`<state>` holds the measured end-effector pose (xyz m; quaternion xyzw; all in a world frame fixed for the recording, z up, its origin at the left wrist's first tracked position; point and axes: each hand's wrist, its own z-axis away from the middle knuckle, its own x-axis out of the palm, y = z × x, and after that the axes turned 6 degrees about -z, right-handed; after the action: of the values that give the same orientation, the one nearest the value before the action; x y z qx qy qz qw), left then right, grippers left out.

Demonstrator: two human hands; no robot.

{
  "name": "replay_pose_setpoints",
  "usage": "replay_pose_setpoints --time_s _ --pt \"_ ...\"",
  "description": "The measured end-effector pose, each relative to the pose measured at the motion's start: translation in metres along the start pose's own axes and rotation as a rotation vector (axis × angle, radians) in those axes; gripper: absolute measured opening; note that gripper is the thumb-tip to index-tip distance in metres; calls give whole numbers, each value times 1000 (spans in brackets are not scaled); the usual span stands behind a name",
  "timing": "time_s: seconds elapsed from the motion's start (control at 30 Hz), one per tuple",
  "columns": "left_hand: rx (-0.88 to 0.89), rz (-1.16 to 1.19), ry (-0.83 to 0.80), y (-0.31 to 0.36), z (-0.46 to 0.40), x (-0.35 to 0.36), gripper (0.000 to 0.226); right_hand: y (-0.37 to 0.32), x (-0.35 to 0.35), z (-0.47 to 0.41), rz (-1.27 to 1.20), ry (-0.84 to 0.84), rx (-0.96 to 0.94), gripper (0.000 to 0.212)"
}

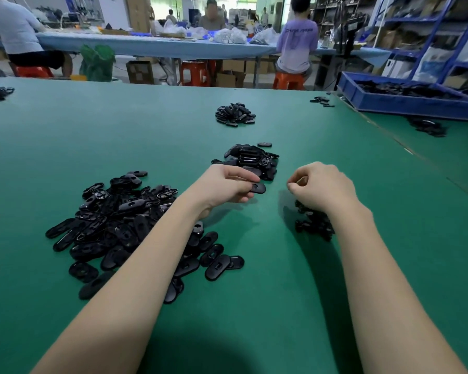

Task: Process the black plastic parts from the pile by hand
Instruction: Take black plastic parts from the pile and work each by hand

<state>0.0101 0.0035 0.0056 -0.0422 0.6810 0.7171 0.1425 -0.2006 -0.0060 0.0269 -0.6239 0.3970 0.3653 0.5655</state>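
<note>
No legible writing on parts. Your left hand (227,184) pinches one flat black oval plastic part (257,188) just right of big black parts pile (125,225). Your right hand (322,186), further right of pile: fingers curled, contents can't tell.

A green table (65,147) fills the foreground; behind stand a blue-covered bench (146,45), orange stools (195,72) and blue shelving (430,25).

Big pile (125,225) left; small piles (250,160) ahead, tray (405,103) far right.
</note>
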Motion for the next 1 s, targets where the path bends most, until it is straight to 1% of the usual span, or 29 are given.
replay_pose_setpoints --time_s 0.13,0.2,0.4,0.53,0.67,0.83,0.9,0.97,1.0 --pt "-39 34 17 1 0 1 20 18 -9 -1 -104 -37 110 36" --pt "-59 60 36 2 -1 1 25 25 -11 -1 -145 -58 123 39" --pt "-57 89 20 0 -1 1 26 29 -11 -2 -124 -96 94 30" --pt "-18 117 -15 -4 2 0 25 25 -10 0 -132 -125 70 19" --pt "-19 113 -30 -5 2 0 27 22 -7 1 -123 -98 97 5" --pt "-22 122 -30 -4 2 1 27 19 -3 4 -73 -62 169 5" --pt "-24 121 -26 -4 2 0 28 19 -3 4 -55 -59 162 5" --pt "-28 122 -21 -4 3 0 27 20 -4 2 -117 -39 125 3" --pt "-30 124 -19 -4 4 0 27 20 -4 1 -202 -27 97 4"
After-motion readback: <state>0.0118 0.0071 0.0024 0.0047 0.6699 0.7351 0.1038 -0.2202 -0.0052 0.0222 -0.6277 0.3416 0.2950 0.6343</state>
